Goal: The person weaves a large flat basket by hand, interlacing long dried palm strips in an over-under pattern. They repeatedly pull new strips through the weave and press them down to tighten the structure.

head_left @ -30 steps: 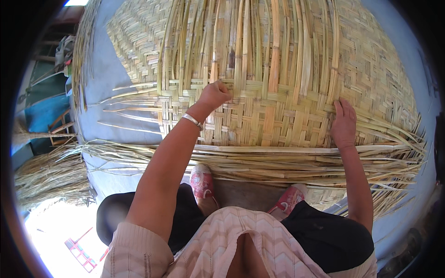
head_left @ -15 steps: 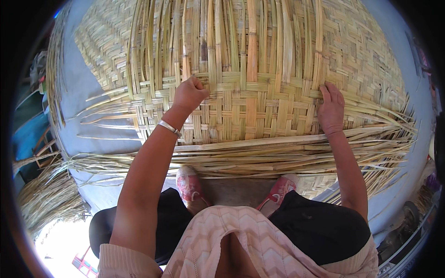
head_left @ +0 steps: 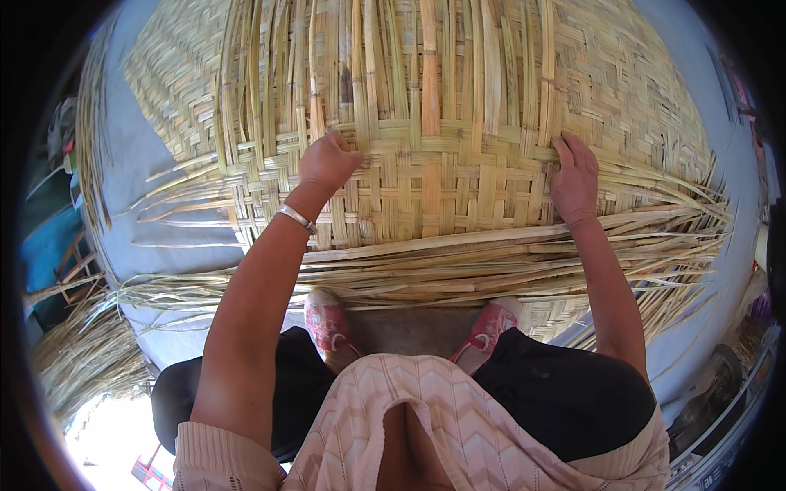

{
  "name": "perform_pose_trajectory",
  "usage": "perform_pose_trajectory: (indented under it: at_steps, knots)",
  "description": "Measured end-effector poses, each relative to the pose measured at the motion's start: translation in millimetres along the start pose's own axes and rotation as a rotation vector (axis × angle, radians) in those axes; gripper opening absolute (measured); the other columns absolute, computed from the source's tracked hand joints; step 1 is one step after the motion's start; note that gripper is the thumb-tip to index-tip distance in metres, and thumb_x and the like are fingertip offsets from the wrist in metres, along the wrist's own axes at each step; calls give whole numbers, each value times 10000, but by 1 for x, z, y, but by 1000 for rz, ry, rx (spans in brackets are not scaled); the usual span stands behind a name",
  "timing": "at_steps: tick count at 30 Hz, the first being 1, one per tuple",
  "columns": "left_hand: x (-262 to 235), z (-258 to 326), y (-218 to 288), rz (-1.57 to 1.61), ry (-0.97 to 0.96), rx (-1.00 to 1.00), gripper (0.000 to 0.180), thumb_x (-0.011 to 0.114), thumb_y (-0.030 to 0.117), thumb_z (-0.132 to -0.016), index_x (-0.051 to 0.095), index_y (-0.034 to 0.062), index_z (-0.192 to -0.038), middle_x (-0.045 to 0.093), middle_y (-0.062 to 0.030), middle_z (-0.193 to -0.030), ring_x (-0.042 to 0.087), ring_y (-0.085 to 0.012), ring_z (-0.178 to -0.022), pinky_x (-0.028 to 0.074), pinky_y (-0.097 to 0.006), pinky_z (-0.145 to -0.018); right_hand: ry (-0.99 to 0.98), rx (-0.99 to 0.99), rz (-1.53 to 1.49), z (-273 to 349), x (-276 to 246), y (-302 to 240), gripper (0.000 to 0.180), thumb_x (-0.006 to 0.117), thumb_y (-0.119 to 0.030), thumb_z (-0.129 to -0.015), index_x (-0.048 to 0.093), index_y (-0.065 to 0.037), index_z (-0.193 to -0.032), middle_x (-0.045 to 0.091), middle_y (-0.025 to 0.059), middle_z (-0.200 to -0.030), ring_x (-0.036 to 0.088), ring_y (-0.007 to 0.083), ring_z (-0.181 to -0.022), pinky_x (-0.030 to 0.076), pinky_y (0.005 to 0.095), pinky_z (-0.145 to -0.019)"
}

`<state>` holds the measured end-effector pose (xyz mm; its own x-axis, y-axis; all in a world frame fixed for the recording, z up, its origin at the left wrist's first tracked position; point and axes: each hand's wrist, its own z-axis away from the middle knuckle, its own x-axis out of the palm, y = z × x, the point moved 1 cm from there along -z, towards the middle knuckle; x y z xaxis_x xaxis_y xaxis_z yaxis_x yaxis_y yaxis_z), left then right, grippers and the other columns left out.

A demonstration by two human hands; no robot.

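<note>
The woven mat filled the upper and middle frame, leaving bare blue ground only at the left and far right. Loose strips crossed the centre; a heaped bundle blocked the lower left.

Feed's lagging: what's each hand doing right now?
Left hand: fingers curled shut on a strip of the woven bamboo mat.
Right hand: open, flat on the mat.

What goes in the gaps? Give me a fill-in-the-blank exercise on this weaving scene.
1. Both hands rest on a woven ____ mat.
2. The left hand wears a silver ____ at the wrist.
3. The right hand lies ____ on the weave.
4. The shoes below the mat are ____.

Missing words: bamboo; bangle; flat; pink
</note>
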<state>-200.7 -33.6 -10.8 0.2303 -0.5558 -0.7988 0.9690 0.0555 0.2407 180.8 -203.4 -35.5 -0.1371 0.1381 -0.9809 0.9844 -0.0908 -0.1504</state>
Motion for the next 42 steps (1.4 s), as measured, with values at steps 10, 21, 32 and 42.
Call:
perform_pose_trajectory:
  at_steps: [10,21,32,42]
  knots:
    - [4,-4,-11,75,44,64,277,684,329,-727,614,76,-815,668,-113,-792,636,-261,-752,502,-376,-712,-7,26,-45,3,4,4,477,591,-62,-752,550,-132,-1222,491,89,-1326,423,294,-1266,301,426,-1086]
    - [2,-8,-8,-6,56,42,455,776,473,-698,570,72,-759,631,-95,-718,597,-235,-685,495,-369,-660,21,16,-36,3,7,6,481,586,-72,-746,553,-137,-1221,487,76,-1326,422,294,-1259,307,426,-1079]
    - [-14,-24,5,33,-22,125,474,771,454,-744,618,7,-775,617,-109,-689,594,-213,-653,491,-370,-639,5,41,-36,3,9,5,462,579,-73,-758,555,-133,-1215,485,77,-1329,420,296,-1263,305,427,-1078]
    - [-17,-39,28,-12,-33,143,474,769,435,-743,616,-13,-760,610,-119,-689,576,-219,-643,481,-376,-642,23,38,-54,1,6,3,470,619,-68,-734,559,-139,-1195,499,82,-1300,437,300,-1240,316,432,-1068]
